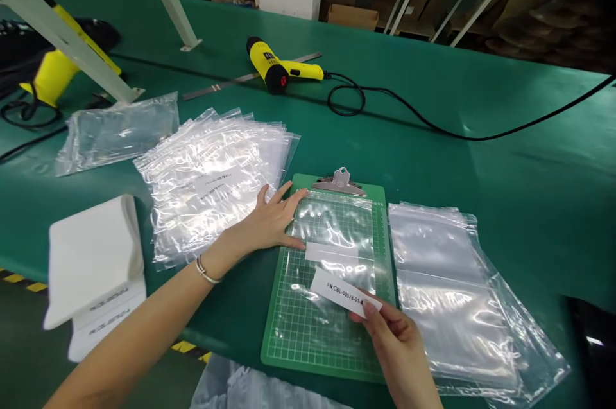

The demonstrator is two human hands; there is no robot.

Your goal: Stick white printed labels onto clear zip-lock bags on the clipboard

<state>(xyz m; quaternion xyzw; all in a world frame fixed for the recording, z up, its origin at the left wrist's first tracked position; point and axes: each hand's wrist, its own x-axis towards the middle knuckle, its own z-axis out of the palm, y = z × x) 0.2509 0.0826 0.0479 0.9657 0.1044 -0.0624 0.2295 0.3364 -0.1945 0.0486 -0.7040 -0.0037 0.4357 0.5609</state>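
My right hand [392, 332] pinches a white printed label [337, 290] marked with a PN code and holds it over a clear zip bag [332, 223]. The bag lies flat on a green gridded clipboard [289, 332] with a metal clip [341, 182] at its top. A white strip [332, 252] shows across the bag's middle; I cannot tell if it is on or under the plastic. My left hand [276, 219] has its fingers spread along the bag's left edge, fingertips touching it near the zip end.
Labelled clear bags [216, 165] lie fanned out at left, and more bags [447, 293] are stacked at right. A folded stack of white labels [91, 255] sits at the left edge. Behind are a yellow heat gun [267, 62], its black cable [423, 119] and a steel ruler [206, 91].
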